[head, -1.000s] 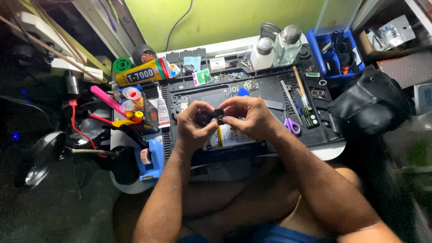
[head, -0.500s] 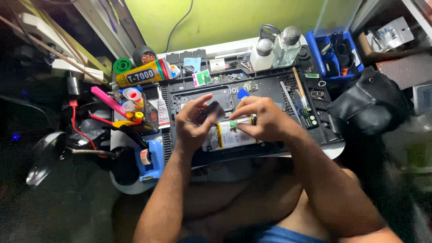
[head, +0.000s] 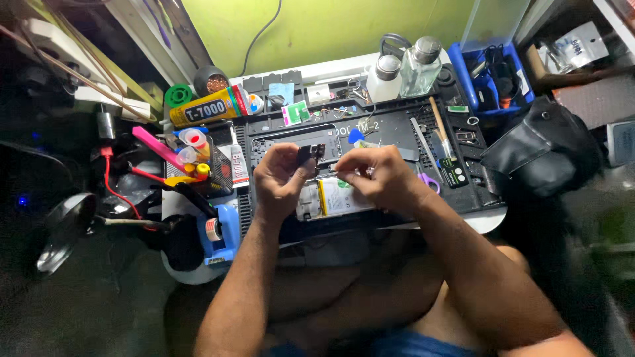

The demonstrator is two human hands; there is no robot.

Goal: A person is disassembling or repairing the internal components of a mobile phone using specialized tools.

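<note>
L hand pinched a small dark part above opened phone, R hand closed on thin tool; judged mid-disassembly, reassembly w/ cover pending.

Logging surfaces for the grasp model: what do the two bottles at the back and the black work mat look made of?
Left bottle: likely white translucent plastic, matte, with a metal-looking cap. Right bottle: probably clear glass or hard plastic; see-through walls, shiny cap. Work mat: looks like black rubber or silicone, matte, with moulded compartments. Left hand holds a small dark part above it, seemingly plastic or metal; too small to tell.
</note>
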